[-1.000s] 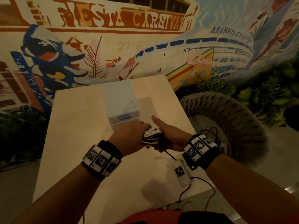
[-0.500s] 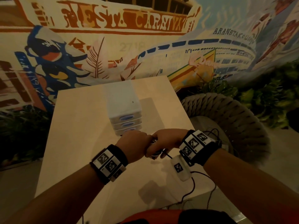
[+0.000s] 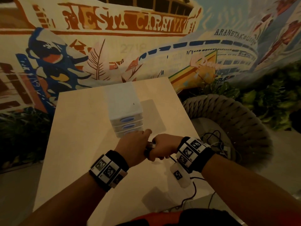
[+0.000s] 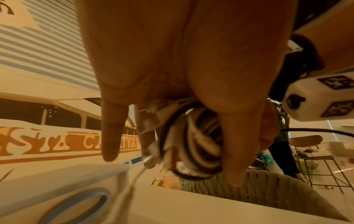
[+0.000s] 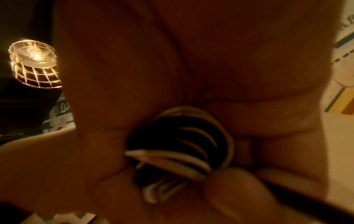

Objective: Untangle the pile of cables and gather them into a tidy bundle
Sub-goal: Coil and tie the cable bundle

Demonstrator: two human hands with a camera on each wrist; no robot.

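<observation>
Holding the coil (image 4: pixel 193 145) over the table (image 3: pixel 78 136), both hands — left (image 3: pixel 132 146), right (image 3: pixel 164 146) — curl fingers around it; cables look mostly bundled, one black tail left loose.

On the painted wall mural (image 3: pixel 146 46) we read faint grey digits "2718" near its middle. Above them runs a band of large rust-orange lettering, too stylised for us to read with certainty; its right part looks like "CARETTA", and we see the same band in the left wrist view (image 4: pixel 57 144). On the white painted curved building (image 3: pixel 211 51) at the right we read dark letters "ARANETA COLI…", their end blurred. We see square black-and-white coded markers on the white wristbands (image 3: pixel 108 170), bearing no readable text.
</observation>
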